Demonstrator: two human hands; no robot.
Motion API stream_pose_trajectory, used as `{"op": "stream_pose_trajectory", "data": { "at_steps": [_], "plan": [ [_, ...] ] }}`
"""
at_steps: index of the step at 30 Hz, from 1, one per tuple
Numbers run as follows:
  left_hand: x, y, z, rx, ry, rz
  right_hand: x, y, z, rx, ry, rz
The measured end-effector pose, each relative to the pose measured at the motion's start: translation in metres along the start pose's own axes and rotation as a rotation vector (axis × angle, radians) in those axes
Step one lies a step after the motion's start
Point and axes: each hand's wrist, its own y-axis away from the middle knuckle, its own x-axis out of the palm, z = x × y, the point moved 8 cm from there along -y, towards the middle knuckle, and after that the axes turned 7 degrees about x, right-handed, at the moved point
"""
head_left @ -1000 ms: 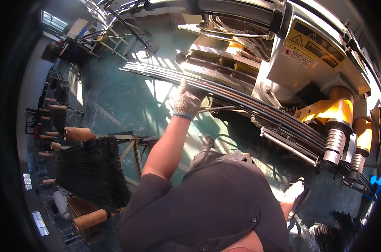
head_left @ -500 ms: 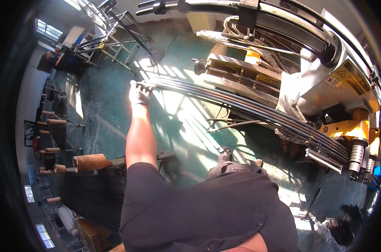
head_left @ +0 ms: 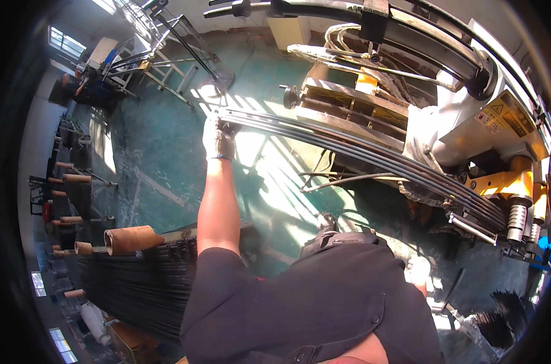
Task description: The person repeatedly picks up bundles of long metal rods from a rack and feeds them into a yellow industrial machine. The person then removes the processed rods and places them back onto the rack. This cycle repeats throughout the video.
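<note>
My left arm reaches forward, and my left hand (head_left: 219,138), in a pale work glove, is closed around the near-left end of a bundle of long thin metal rods (head_left: 372,159). The rods slant to the right, their far ends lying by the yellow part (head_left: 500,185) of a machine and its coiled spring (head_left: 517,224). Low at my right side, my right hand (head_left: 418,269) shows as a bright pale glove, partly behind my dark shirt. Its fingers are washed out by sunlight.
A large grey and black machine (head_left: 469,130) fills the right side, with cables (head_left: 354,179) below the rods. Cardboard tubes (head_left: 132,239) and a stack of dark rods (head_left: 132,285) stand at left. A metal frame (head_left: 166,76) is at the back.
My left hand has shifted slightly right, still holding the rod ends, which fan a little differently. My right hand has come into view beside my body.
</note>
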Motion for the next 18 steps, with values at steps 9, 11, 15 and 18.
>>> {"op": "stream_pose_trajectory", "data": {
  "at_steps": [9,11,15,18],
  "plan": [
    [-0.002,0.017,0.008,0.088,-0.035,0.192,0.008,0.018,-0.006,0.059,0.222,-0.034],
    [-0.012,0.011,0.007,0.085,-0.052,0.181,0.007,0.02,-0.004,0.069,0.276,-0.06],
    [0.041,0.029,-0.011,0.03,-0.021,0.169,-0.009,0.032,-0.022,0.072,0.333,-0.149],
    [0.019,0.017,0.003,0.019,-0.104,0.246,-0.012,0.033,-0.021,0.06,0.398,-0.186]
  ]
}}
